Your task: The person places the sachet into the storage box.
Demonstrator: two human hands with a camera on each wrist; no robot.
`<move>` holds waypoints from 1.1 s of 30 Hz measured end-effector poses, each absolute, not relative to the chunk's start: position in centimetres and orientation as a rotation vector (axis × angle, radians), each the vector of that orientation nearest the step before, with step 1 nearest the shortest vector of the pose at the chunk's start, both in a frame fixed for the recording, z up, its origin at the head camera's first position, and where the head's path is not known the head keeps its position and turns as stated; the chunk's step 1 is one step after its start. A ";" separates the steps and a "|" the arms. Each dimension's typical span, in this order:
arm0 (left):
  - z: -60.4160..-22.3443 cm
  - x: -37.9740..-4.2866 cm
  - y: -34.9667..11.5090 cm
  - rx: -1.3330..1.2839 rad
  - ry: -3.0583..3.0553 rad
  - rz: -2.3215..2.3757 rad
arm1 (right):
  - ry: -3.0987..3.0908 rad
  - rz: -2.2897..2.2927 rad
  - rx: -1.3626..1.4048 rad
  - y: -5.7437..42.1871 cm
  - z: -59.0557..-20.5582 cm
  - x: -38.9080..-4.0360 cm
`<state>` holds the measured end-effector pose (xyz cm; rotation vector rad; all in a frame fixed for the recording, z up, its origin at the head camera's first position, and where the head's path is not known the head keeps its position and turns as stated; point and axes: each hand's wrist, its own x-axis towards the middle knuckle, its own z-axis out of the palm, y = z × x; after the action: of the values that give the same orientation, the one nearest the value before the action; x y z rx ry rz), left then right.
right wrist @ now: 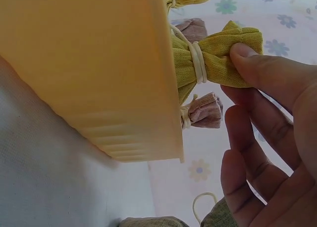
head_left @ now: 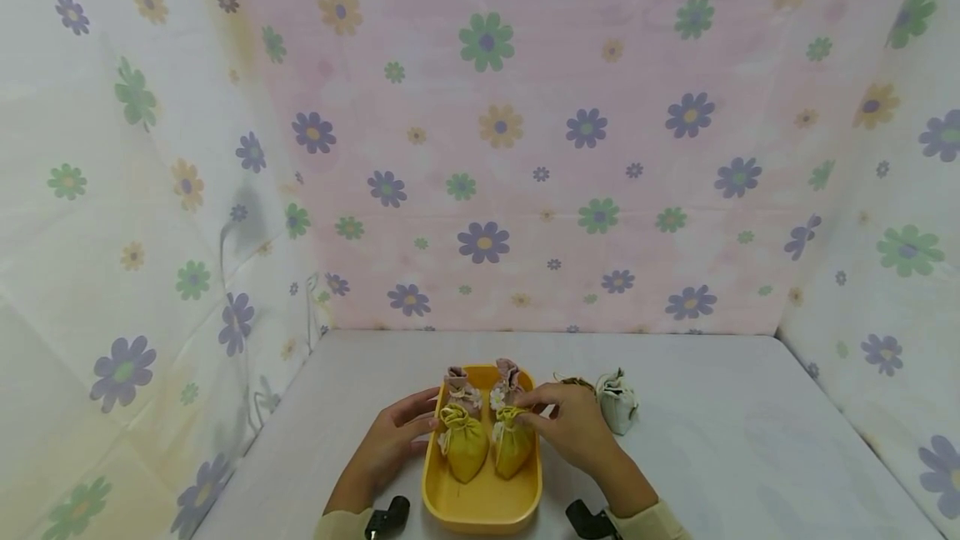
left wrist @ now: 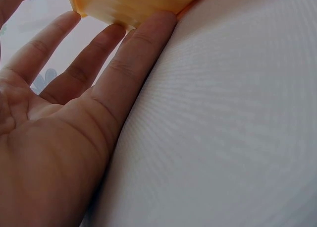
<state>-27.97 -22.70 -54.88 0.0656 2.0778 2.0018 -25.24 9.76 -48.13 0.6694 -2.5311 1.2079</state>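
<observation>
In the head view, a yellow tray (head_left: 482,513) stands in front of me with four drawstring pouches, several in all, in it. My right hand (head_left: 581,432) pinches the gathered top of the right yellow pouch (head_left: 512,452) between thumb and forefinger. The right wrist view shows that pouch's neck (right wrist: 223,58), tied with a pale cord, rising above the tray wall (right wrist: 94,83). Beside it sits the left yellow pouch (head_left: 467,452). Two pink pouches with white flowers, one left (head_left: 457,382) and one right (head_left: 507,375), stand behind. My left hand (head_left: 390,438) touches the tray's left side with extended fingers.
On the white table (head_left: 712,448), right of the tray, stands a pale green pouch (head_left: 618,407). A brownish pouch (head_left: 576,381) lies partly hidden behind my right hand. Flowered cloth walls (head_left: 555,190) close off the back and both sides.
</observation>
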 end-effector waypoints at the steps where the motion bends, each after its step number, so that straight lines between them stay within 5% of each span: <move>1: -54.9 -28.0 -22.7 0.065 2.077 2.002 | -2.540 1.203 0.673 9.8 -48.1 -25.2; 33: -54.7 -27.9 -22.7 0.067 2.087 1.985 | -2.604 1.231 0.739 10.3 -46.4 -24.5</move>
<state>-27.88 -22.72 -54.73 0.0673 2.0874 1.9853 -24.50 10.28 -46.42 0.7393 -2.6037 1.2306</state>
